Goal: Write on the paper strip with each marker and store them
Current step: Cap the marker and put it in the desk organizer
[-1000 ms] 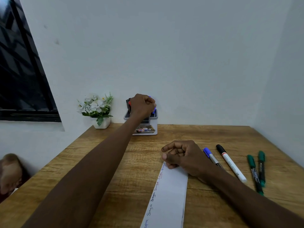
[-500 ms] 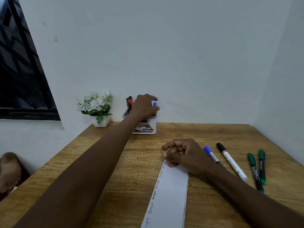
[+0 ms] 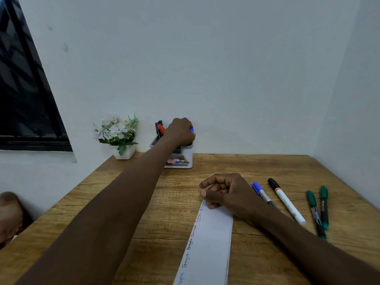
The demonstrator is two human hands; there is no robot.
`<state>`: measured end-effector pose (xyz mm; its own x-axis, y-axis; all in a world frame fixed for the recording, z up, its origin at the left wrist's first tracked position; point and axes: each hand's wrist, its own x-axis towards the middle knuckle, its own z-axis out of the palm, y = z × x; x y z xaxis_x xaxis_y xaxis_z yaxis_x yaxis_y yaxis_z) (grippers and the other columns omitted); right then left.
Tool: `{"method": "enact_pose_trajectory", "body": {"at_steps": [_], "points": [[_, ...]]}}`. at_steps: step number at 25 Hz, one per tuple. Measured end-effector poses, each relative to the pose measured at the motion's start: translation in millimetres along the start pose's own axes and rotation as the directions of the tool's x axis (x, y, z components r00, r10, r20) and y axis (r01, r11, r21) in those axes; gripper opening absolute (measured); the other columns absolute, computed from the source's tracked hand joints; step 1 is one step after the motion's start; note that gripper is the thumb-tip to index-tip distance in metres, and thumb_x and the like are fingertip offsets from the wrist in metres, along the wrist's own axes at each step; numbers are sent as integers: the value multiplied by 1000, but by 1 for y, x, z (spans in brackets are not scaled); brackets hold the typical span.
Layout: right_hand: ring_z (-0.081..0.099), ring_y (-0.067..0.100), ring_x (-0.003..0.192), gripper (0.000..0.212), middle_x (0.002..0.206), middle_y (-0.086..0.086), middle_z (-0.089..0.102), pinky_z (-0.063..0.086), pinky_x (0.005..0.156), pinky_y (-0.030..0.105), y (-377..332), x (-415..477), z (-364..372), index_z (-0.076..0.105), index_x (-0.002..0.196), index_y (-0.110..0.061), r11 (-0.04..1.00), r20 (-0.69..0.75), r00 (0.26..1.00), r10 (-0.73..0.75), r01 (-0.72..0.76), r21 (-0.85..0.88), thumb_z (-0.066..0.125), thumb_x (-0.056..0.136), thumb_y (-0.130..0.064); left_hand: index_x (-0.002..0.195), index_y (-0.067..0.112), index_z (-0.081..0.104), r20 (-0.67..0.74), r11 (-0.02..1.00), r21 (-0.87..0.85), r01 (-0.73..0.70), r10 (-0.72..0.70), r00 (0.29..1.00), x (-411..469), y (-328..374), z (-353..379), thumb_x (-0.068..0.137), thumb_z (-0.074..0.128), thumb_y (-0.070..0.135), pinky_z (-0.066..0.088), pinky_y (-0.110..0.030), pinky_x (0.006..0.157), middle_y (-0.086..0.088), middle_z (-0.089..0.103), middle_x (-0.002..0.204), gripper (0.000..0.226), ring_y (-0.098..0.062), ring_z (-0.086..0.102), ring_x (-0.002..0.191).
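Note:
My left hand reaches over the white pen holder at the back of the table and grips a blue marker, of which only the cap tip shows. Red and black markers stand in the holder. My right hand rests as a loose fist on the top end of the white paper strip, holding nothing. Written words run down the strip's left edge. To the right lie a blue-capped marker, a black-capped white marker and two green markers.
A small white pot of white flowers stands left of the holder against the wall. The wooden table ends at walls behind and to the right. A dark window fills the left.
My left hand has sunk lower over the holder with the blue marker. The right hand and the loose markers stay where they were.

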<state>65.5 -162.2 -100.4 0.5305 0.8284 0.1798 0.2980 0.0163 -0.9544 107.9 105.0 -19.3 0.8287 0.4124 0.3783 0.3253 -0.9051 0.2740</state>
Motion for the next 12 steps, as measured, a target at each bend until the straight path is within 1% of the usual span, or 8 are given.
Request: {"method": "enact_pose_trajectory", "body": {"at_steps": [2,4,5,7,9,12], "points": [[75,27,77,26,85,17,77,62,67,30,0,0,0,73,105,-6,1000,-2,1000,3,-3,6,80,82,-17,109,10,69,-30,998,-52,22,-23,999,2,1,-1,88,67,27,53,-34,81,-12,67,112,27,-28,64,100],[75,26,75,26,84,17,77,62,66,29,1,0,0,73,105,-6,1000,-4,1000,5,-5,12,80,82,-17,97,9,69,-104,990,-137,27,-41,994,3,4,-2,87,68,26,49,-32,73,-10,68,100,20,-27,64,95],[75,26,75,25,84,17,77,62,66,29,1,0,0,73,105,-6,1000,-3,1000,4,-4,8,80,83,-17,94,11,67,-145,983,-181,26,-52,988,3,5,-3,87,68,27,47,-31,72,-7,67,96,18,-25,63,93],[76,26,76,25,85,17,77,62,67,30,1,0,0,74,105,-6,1000,0,1000,2,-2,-2,80,83,-17,91,16,64,-211,964,-264,20,-77,974,2,5,-6,88,68,29,48,-32,74,-3,65,96,14,-22,61,91],[75,26,76,26,85,18,77,62,67,30,1,1,0,74,104,-6,1000,2,1000,6,-6,7,80,82,-18,90,18,62,-256,943,-331,20,-110,960,1,4,-6,88,68,28,49,-29,73,-3,65,98,12,-18,60,85],[76,29,78,26,85,17,77,63,68,31,1,0,0,74,104,-6,1000,2,1000,2,-2,9,80,82,-18,88,16,62,-269,932,-362,14,-119,956,1,2,-1,88,70,25,37,-19,61,3,61,89,12,-7,52,77]]}}
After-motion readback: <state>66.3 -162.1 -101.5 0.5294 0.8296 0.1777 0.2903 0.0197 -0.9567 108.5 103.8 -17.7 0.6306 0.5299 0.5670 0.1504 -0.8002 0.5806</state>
